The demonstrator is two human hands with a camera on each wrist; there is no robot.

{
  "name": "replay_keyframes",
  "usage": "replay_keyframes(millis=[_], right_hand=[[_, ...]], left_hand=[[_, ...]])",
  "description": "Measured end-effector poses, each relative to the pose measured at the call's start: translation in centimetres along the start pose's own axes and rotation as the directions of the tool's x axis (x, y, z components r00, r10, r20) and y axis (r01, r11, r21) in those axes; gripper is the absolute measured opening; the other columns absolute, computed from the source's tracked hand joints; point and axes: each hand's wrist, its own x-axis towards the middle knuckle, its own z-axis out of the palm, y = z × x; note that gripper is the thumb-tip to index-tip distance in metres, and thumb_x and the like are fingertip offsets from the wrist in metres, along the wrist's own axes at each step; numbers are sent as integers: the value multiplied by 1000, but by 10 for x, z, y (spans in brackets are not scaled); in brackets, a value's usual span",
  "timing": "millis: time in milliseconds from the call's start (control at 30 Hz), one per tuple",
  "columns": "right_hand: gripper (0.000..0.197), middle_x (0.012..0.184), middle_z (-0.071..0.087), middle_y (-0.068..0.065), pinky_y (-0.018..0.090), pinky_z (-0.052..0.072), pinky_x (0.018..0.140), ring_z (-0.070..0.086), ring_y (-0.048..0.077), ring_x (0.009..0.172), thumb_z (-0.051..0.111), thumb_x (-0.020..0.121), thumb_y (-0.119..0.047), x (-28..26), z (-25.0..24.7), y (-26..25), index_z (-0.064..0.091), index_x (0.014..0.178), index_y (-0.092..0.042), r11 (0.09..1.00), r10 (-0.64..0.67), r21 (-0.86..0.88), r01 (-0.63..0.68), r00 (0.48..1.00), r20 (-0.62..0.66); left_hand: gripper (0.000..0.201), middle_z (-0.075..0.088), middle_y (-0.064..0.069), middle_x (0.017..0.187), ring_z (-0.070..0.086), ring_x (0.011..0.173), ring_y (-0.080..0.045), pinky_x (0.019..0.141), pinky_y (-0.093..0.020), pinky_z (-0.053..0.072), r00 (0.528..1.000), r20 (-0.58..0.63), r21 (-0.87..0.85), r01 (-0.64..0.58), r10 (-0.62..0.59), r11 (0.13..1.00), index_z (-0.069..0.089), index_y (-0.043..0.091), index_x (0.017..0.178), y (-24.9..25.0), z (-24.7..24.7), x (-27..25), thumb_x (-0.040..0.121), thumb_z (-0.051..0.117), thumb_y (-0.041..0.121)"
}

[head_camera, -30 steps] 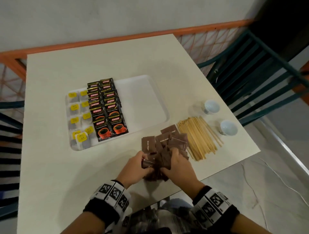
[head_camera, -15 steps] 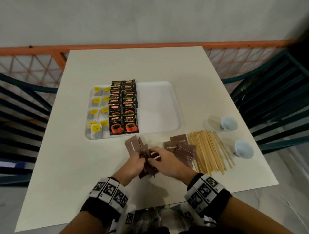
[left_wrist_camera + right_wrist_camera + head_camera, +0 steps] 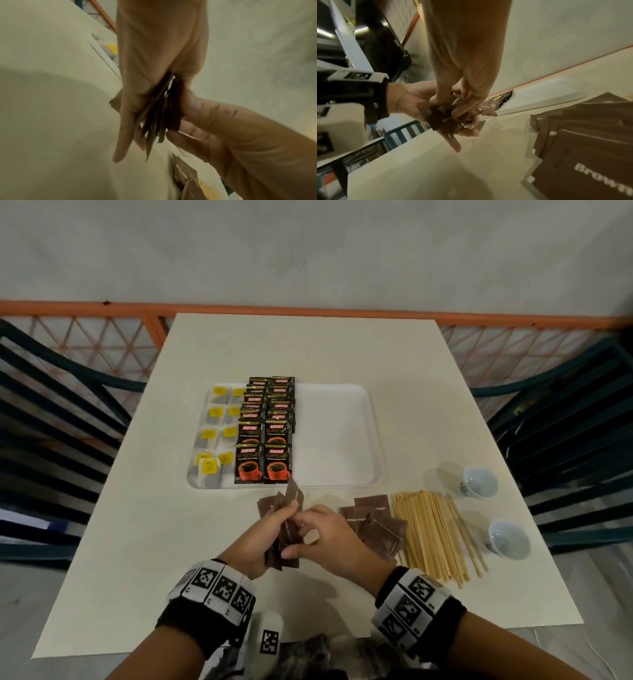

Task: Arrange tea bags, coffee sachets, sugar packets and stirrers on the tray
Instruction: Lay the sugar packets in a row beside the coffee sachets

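Note:
A white tray (image 3: 337,436) lies mid-table, with tea bags (image 3: 215,436) in its left columns and black coffee sachets (image 3: 265,433) beside them; its right half is bare. In front of the tray my left hand (image 3: 263,537) grips a bunch of brown sugar packets (image 3: 289,529), fanned edge-on in the left wrist view (image 3: 159,115). My right hand (image 3: 325,537) pinches the same bunch (image 3: 443,120) from the right side. More sugar packets (image 3: 375,523) lie loose on the table, and wooden stirrers (image 3: 433,534) lie in a pile to their right.
Two small white cups (image 3: 479,482) (image 3: 508,539) stand near the table's right edge, beyond the stirrers. Dark slatted chairs (image 3: 51,419) flank the table on both sides. An orange railing (image 3: 308,311) runs behind its far edge.
Both hands have lifted a bunch of sugar packets out of the loose pile and moved it left, toward the tray's front edge. The head view has swung to face the table squarely.

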Motion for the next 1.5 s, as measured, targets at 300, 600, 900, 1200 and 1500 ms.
replay_keyframes(millis=[300,600,900,1200,1500], right_hand=[[32,95,61,6,29,43,81,55,17,88,52,92,-38,18,-13,2,66,96,-9,999,34,1,-34,989,-147],[4,84,65,2,20,45,61,59,11,71,56,91,-12,46,-14,-12,59,93,-11,784,260,588,-197,965,-23],[29,79,65,7,17,51,57,60,9,61,65,84,-7,42,-16,-33,52,109,-11,790,152,600,-124,988,5],[36,76,56,-1,23,45,63,56,11,65,73,78,-29,54,18,-43,54,104,-12,992,31,120,-39,997,68],[47,142,42,4,34,33,106,39,25,123,48,94,-26,60,33,11,39,138,-13,801,-71,-586,122,991,109]], left_hand=[[22,65,-12,65,61,47,-20,42,-24,48,999,-48,-118,-15,9,993,62,4,92,7,-20,-15,93,48,22],[27,64,-5,58,59,44,-15,39,-18,43,999,38,95,6,-10,995,63,7,78,16,-35,-33,92,48,25],[31,66,-7,63,58,46,-16,44,-22,45,997,21,-129,-72,75,989,63,8,90,25,-48,-39,94,42,30],[31,67,-13,72,63,59,-19,55,-27,53,991,55,-167,-115,126,979,68,6,92,21,-63,-41,85,51,32],[13,69,-5,70,64,55,-14,51,-23,53,979,-130,-215,-182,157,960,64,5,92,16,-85,-43,89,54,13]])
